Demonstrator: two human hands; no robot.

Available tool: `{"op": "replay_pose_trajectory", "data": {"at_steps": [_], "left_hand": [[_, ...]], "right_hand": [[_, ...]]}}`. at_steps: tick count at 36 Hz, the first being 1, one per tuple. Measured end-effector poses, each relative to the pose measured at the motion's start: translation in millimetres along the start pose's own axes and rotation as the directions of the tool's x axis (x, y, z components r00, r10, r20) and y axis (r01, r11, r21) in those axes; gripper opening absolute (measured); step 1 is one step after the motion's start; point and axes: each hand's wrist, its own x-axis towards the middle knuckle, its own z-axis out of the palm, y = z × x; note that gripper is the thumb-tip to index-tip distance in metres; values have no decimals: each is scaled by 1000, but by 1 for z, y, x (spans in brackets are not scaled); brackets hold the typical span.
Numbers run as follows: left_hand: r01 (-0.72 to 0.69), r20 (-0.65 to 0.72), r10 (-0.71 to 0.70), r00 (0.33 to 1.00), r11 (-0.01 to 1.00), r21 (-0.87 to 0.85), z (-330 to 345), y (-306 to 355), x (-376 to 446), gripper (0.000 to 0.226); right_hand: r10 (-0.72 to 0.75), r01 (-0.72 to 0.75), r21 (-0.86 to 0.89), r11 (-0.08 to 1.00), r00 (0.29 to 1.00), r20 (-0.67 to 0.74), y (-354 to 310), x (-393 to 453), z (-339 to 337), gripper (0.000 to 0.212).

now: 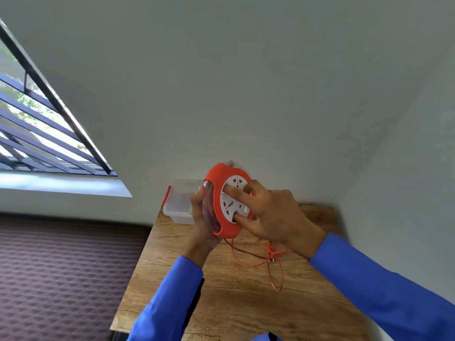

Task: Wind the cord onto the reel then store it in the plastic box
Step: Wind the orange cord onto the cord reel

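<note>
Above the wooden worktop (pixel 221 303), my left hand (pixel 203 217) grips the orange cord reel (pixel 221 205) by its edge, fingers curled round the back. Behind that hand, the clear plastic box (pixel 178 201) with a red latch sits at the worktop's far corner. My right hand (pixel 273 215) rests on the reel's white socket face, fingers straight and spread. Below it, the loose orange cord (pixel 270 262) trails from the reel across the worktop.

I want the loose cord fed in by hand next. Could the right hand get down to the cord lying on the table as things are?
Probably yes. The cord lies loose on the table just below the right hand, nothing over it. But its fingers are on the reel face, so it must let go first.
</note>
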Motion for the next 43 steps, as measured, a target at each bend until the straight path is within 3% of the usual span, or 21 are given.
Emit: {"op": "replay_pose_trajectory", "data": {"at_steps": [3,5,8,12,15,17,19,21,23,25,27,29,31,32,36,39,43], "left_hand": [[-14,45,14,999,1000,-3,-1,0,2,107],[-3,61,4,998,1000,-7,-4,-1,4,101],[6,122,-4,992,1000,-18,-5,-5,5,90],[20,105,-24,994,999,36,-3,-8,9,83],[24,99,-27,995,999,31,-7,-7,11,88],[32,105,-37,994,999,42,-9,-6,12,90],[36,113,-40,993,998,42,-11,-6,10,91],[21,110,-25,994,999,32,-12,-7,6,97],[12,110,-15,994,1000,27,-11,-9,3,97],[0,109,-2,994,1000,24,-8,-8,1,90],[-17,127,14,992,1000,24,-4,-8,-1,83],[-12,115,9,993,1000,20,-3,-7,-1,84],[-16,66,14,998,1000,27,-3,-6,3,88],[-21,47,19,999,999,32,-2,-4,4,87],[-30,20,30,999,999,16,0,4,10,87],[-53,61,52,997,998,21,2,6,15,86],[-60,3,60,998,998,28,12,13,19,89]], "right_hand": [[52,-51,22,998,997,-55,-5,0,6,70],[213,-208,98,973,976,-39,-12,3,6,72],[509,-504,307,808,858,69,-19,11,4,80],[663,-683,482,549,707,246,-11,16,5,75],[629,-778,619,109,536,563,-7,11,6,80],[531,-806,577,-135,433,729,-8,7,8,77],[459,-816,532,-227,392,797,-7,3,10,73],[408,-820,515,-250,393,824,-6,1,9,71],[394,-818,540,-199,437,808,-5,-1,5,69],[440,-797,601,-57,520,732,-7,0,1,67],[568,-738,625,254,637,521,-5,-2,-3,59],[617,-616,530,583,760,206,-1,-4,-8,41],[507,-458,461,760,862,19,2,-5,-17,20],[427,-384,424,820,904,-5,3,-5,-20,24],[169,-181,266,947,983,67,7,-3,-21,59],[146,-154,254,955,988,50,6,8,-22,64],[197,-196,201,960,980,13,3,23,-24,71]]}}
